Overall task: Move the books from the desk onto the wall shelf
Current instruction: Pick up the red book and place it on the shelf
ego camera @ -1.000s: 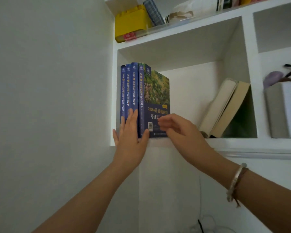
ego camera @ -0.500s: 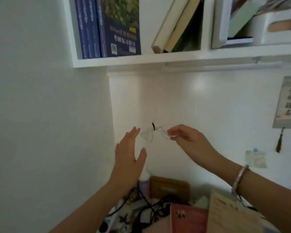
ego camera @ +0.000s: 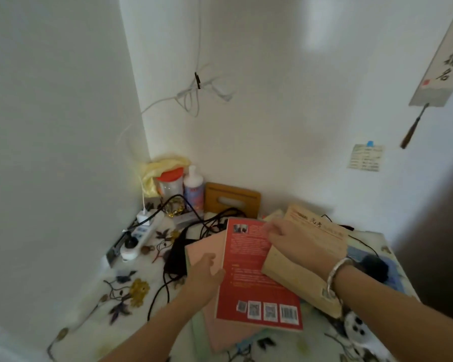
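A: Books status? Head view only.
B: Red paperback (ego camera: 256, 273) sits atop a loose pile on the desk (ego camera: 131, 259), over a pink book (ego camera: 207, 246), under the tan book (ego camera: 306, 254).
A: Hands?
B: Left hand (ego camera: 204, 276) touches red's left edge, right hand (ego camera: 296, 242) lies on the tan cover; actual grip, cannot tell.
A: Handling?
B: Probably light, floppy, slick covers. Take it by the long edges.

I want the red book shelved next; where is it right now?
In the head view the red book lies on the desk at lower centre, atop a pink book, between the left hand and right hand, beside a tan book.
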The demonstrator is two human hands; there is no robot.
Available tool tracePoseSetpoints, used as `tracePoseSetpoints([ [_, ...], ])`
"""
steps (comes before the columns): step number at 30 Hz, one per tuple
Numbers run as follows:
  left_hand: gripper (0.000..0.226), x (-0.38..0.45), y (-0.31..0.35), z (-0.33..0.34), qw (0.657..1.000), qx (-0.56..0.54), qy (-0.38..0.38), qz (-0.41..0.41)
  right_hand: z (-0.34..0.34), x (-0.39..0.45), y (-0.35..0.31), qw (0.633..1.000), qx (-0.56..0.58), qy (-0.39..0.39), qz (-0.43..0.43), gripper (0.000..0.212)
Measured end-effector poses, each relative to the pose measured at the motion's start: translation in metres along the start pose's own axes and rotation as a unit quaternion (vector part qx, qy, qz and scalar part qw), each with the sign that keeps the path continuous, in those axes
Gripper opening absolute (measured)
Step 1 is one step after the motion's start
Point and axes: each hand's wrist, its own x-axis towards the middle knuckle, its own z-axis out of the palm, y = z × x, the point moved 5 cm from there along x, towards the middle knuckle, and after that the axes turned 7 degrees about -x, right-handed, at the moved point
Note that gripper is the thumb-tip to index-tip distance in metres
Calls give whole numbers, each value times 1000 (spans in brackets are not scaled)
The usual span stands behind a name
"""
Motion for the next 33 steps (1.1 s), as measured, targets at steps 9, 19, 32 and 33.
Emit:
tracePoseSetpoints([
  [9,71,17,-38,42,965,-185,6,-184,42,11,36,992,71,-34,98,25],
  [19,59,27,-33,51,941,-267,-8,-208,57,15,48,975,152,-85,134,21],
  [32,32,7,60,-33,987,-149,45,45,32,18,25,952,271,-28,139,51],
  [33,32,2,64,-48,987,-142,47,55,32,17,23,942,301,-38,143,64],
])
